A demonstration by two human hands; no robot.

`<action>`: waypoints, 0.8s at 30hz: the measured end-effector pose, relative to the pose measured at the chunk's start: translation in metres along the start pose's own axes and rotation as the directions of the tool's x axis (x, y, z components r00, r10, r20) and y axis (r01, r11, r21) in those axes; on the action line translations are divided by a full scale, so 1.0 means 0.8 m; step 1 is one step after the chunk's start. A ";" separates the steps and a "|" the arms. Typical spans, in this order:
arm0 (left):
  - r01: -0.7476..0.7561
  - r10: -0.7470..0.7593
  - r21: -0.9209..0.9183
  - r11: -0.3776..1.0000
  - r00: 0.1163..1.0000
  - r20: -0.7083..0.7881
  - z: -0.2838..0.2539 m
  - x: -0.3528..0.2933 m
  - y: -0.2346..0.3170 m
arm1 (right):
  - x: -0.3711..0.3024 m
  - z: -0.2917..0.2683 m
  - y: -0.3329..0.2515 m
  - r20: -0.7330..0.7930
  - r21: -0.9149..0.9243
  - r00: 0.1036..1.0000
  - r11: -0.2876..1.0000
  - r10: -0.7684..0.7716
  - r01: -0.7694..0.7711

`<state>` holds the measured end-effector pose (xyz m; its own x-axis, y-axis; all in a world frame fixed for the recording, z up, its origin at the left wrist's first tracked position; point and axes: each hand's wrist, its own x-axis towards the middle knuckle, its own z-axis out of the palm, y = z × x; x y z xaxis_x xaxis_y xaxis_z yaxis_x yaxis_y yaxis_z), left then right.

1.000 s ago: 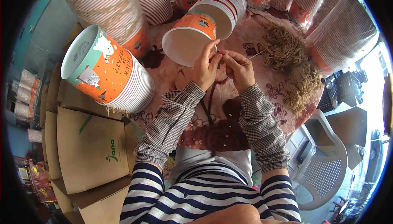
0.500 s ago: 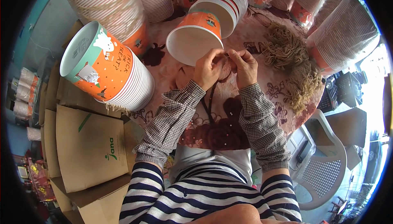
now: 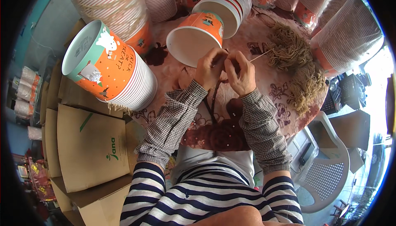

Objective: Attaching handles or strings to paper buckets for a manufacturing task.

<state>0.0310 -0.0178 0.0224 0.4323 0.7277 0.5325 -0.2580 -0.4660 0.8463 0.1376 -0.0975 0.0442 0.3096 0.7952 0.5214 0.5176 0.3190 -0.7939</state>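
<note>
My left hand (image 3: 208,69) and my right hand (image 3: 240,74) meet fingertip to fingertip over the tabletop. A thin pale cord (image 3: 260,56) runs out from my right fingers to the upper right. My left fingers are pinched together beside the rim of an orange paper bucket (image 3: 206,20); what they grip is hidden. This bucket lies on its side, its white inside toward me. Behind it lies a row of nested buckets (image 3: 220,7), also on their sides.
A tall nested stack of orange-and-green buckets (image 3: 109,63) leans at the left, beside open cardboard boxes (image 3: 93,147). Tan cord bundles (image 3: 284,46) lie to the right. Plastic-wrapped bucket stacks (image 3: 346,36) line the back. A white plastic chair (image 3: 321,176) stands at the lower right.
My right hand has turned and its fingers have curled inward, moving slightly left. The pale cord now shows stretching from it toward the cord bundle.
</note>
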 end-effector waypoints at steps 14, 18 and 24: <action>-0.092 0.019 0.285 0.954 0.969 0.246 -0.020 0.007 0.000 | 0.016 -0.009 0.049 -0.094 0.106 0.995 0.994 0.040 -0.031; 0.072 -0.108 0.223 0.972 0.982 0.155 -0.021 0.007 -0.002 | 0.019 -0.006 0.062 -0.055 0.338 0.994 0.938 0.098 -0.074; 0.081 -0.109 0.241 0.967 0.988 0.108 -0.020 0.007 0.007 | 0.012 -0.010 0.025 -0.134 -0.045 0.984 0.993 -0.116 0.111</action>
<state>0.0181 -0.0084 0.0305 0.5485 0.7157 0.4322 -0.0066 -0.5132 0.8582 0.1572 -0.0879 0.0359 0.3515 0.6766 0.6471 0.5840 0.3817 -0.7164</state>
